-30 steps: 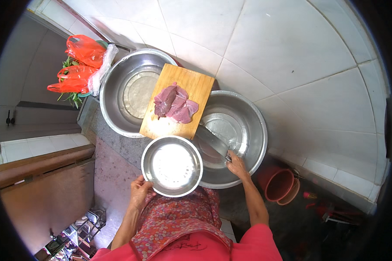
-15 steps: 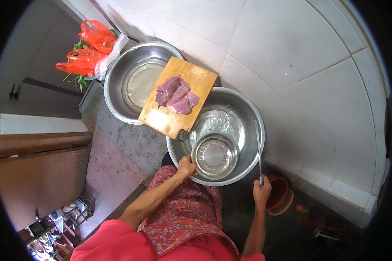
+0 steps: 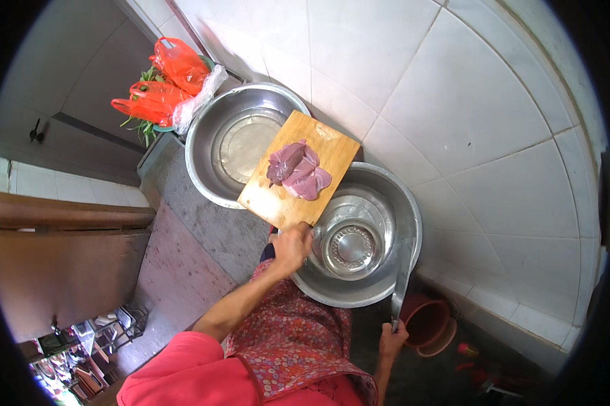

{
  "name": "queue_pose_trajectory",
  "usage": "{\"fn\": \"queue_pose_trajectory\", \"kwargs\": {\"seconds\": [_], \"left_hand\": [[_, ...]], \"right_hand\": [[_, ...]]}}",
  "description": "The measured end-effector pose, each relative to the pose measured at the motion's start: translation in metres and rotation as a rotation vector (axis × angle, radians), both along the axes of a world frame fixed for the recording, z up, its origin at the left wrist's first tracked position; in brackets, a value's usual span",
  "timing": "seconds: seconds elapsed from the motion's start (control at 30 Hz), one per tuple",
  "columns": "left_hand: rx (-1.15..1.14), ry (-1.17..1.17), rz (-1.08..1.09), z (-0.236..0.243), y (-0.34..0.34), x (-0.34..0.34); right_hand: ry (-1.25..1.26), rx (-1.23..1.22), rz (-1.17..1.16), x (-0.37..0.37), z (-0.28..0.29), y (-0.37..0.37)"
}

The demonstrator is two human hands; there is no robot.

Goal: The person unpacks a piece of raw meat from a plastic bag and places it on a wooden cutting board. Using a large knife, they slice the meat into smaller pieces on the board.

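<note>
My left hand (image 3: pixel 293 247) is closed at the near corner of a wooden cutting board (image 3: pixel 268 197), covering its dark ring handle. Pieces of raw pink meat (image 3: pixel 299 172) lie on the board, which bridges two large metal basins. In the right basin (image 3: pixel 413 210) rests a small round metal bowl (image 3: pixel 351 249), apart from my hands. My right hand (image 3: pixel 391 338) grips the handle of a knife (image 3: pixel 403 277), its long blade pointing up along the right basin's rim.
The left basin (image 3: pixel 195 162) holds what looks like shallow water. Beyond it are red plastic bags (image 3: pixel 182 62) with green leaves. A tiled wall (image 3: pixel 454 101) rises behind and to the right. A reddish-brown bucket (image 3: pixel 423 321) stands low beside my right hand.
My left hand has left the small bowl's rim and moved up to the board's handle corner. The bowl now sits lower in the basin. My right hand keeps the knife; the view has shifted.
</note>
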State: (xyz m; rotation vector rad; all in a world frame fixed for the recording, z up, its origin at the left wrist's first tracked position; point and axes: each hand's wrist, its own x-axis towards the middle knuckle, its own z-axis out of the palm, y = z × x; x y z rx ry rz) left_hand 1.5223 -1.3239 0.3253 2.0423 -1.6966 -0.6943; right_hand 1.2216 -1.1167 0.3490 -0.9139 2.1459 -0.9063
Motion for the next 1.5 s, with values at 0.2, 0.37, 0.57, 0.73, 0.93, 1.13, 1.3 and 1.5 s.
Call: {"fn": "queue_pose_trajectory", "kwargs": {"seconds": [0.2, 0.37, 0.57, 0.73, 0.93, 1.13, 1.3, 1.5], "left_hand": [[-0.16, -0.158, -0.137, -0.002, -0.144, 0.092], [0.198, -0.054, -0.395, 0.014, -0.201, 0.112], [0.316, 0.153, -0.325, 0.0, -0.232, 0.132], [0.613, 0.746, -0.292, -0.001, -0.268, 0.141], [0.836, 1.25, -0.154, 0.015, -0.282, 0.114], [0.822, 1.591, 0.063, -0.008, -0.271, 0.087], [0.779, 1.432, 0.345, -0.034, -0.269, 0.066], [0.174, 0.171, -0.21, -0.02, -0.257, 0.066]], "right_hand": [[-0.141, 0.1, 0.074, 0.091, 0.012, -0.06], [-0.097, 0.181, 0.042, 0.158, 0.011, -0.09], [-0.119, 0.215, -0.058, 0.215, 0.016, -0.107], [-0.085, 0.217, -0.106, 0.231, 0.019, -0.107], [-0.112, 0.281, -0.139, 0.222, 0.041, -0.119], [-0.082, 0.28, -0.164, 0.202, 0.028, -0.095], [-0.094, 0.325, -0.164, 0.192, 0.027, -0.098], [-0.117, 0.344, -0.13, 0.184, 0.033, -0.102]]}}
